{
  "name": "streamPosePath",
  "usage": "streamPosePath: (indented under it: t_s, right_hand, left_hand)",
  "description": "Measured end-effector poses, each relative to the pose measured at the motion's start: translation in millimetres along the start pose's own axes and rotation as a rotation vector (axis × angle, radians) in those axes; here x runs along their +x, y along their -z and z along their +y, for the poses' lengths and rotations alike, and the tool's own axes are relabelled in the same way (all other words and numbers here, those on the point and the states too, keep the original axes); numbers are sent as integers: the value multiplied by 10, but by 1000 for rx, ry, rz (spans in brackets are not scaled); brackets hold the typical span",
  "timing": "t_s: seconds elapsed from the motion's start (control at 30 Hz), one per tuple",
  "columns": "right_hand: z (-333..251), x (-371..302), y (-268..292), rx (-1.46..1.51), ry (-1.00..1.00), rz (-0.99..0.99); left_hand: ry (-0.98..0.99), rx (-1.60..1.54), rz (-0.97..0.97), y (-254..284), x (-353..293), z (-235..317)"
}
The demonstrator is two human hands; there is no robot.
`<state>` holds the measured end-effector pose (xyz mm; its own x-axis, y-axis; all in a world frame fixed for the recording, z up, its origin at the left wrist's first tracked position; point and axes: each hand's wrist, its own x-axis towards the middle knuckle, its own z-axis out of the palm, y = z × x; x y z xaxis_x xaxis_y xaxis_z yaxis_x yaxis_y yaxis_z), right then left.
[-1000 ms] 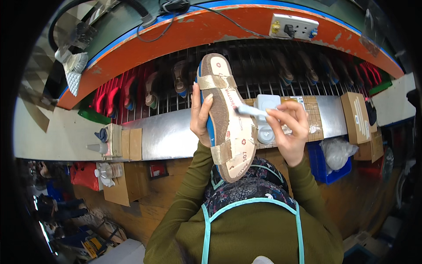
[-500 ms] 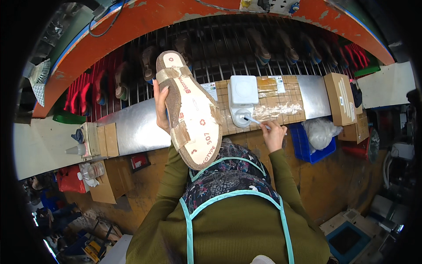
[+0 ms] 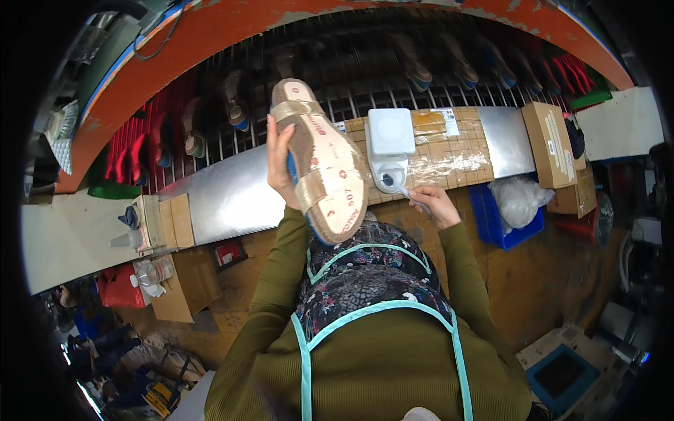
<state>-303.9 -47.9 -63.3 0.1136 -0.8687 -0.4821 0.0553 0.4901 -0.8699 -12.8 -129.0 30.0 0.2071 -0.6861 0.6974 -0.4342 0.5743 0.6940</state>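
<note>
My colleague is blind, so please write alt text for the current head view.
A person's left hand holds a cream and brown shoe part with gold bands, while the right hand dips a brush into a white container. Beyond, other shoe parts rest on metal bars.

Here's the shoe (image 3: 328,161), its pale sole insert (image 3: 324,144) smooth with a soft sheen, its brown surround (image 3: 305,142) rough, matt and cork-like! The straps (image 3: 295,110) shine like satin; cloth or leather, I can't tell. The brush (image 3: 406,192) has a smooth, pale plastic handle, and at the counter's near edge the container (image 3: 391,131) is white plastic, lightly glossy. Beneath it, brown cardboard (image 3: 456,149) glints under clear, wrinkled film! The counter (image 3: 225,200) itself gleams, smooth silvery metal, and by its right end the carton (image 3: 542,140) is matt cardboard. Below its near edge, smooth blue plastic for the bin (image 3: 480,224), crinkled translucent film for the bag (image 3: 517,203). And the sleeves (image 3: 261,281): matt, ribbed cloth!
</note>
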Motion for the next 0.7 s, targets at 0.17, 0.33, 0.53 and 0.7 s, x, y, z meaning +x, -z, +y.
streamPosePath:
  t_s: [0.17, 0.33, 0.53, 0.7]
  right_hand:
    - [-1267, -797, -603, -31, 544, 83]
    - [-1532, -1003, -942, -329, 900, 193]
    - [-1529, -879, -1092, -411, 976, 243]
    - [-1600, -787, -1123, -534, 1044, 324]
  left_hand:
    - [-50, -1, 24, -114, 102, 70]
    - [-118, -15, 63, -124, 180, 161]
    - [-209, 96, 91, 11, 219, 204]
    - [-242, 163, 117, 145, 202, 210]
